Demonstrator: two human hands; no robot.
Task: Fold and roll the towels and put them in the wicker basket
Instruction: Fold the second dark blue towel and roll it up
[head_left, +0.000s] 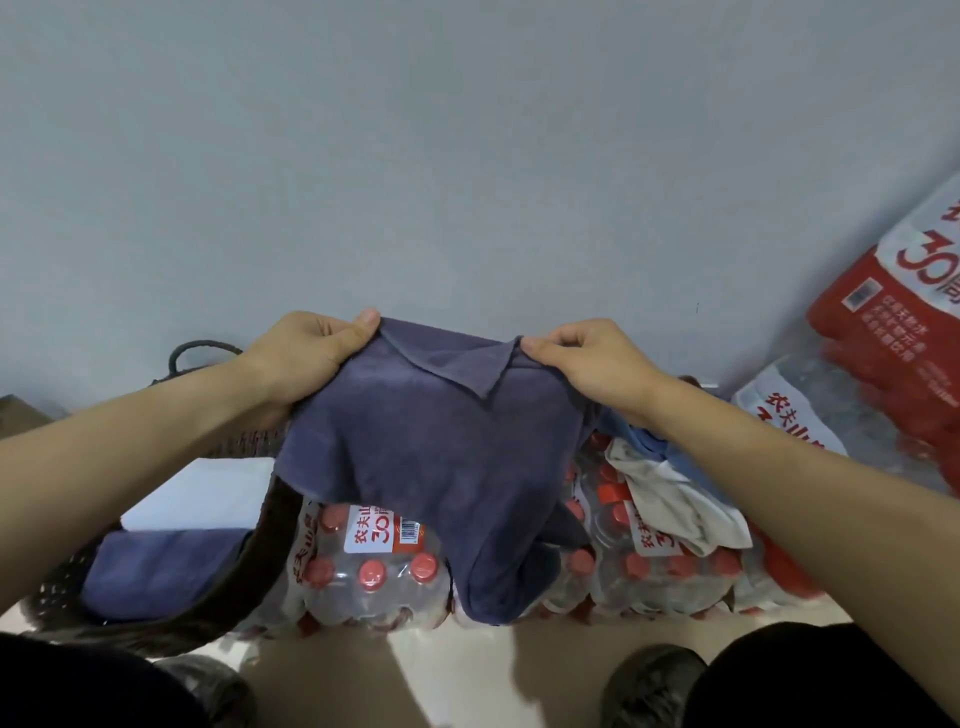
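- Right now my left hand and my right hand are held apart, each pinched shut on a top corner of the dark blue terry towel, which hangs in the air in front of the pale wall.
- The near-right corner has flopped over into a loose triangular flap; if I fold from here, I judge the crease would trap that flap and the roll would come out lumpy.
- The towel's lower end drapes onto the shrink-wrapped packs of red-capped water bottles. That bumpy surface could snag or skew the fold.
- My pinches are only at the edges, so a slip on either side would drop the towel toward the floor.
- The dark wicker basket sits on the near left, already holding a folded blue towel and a white one; a loose roll might unravel going in.
- The crumpled pale cloths on the right could get caught up.
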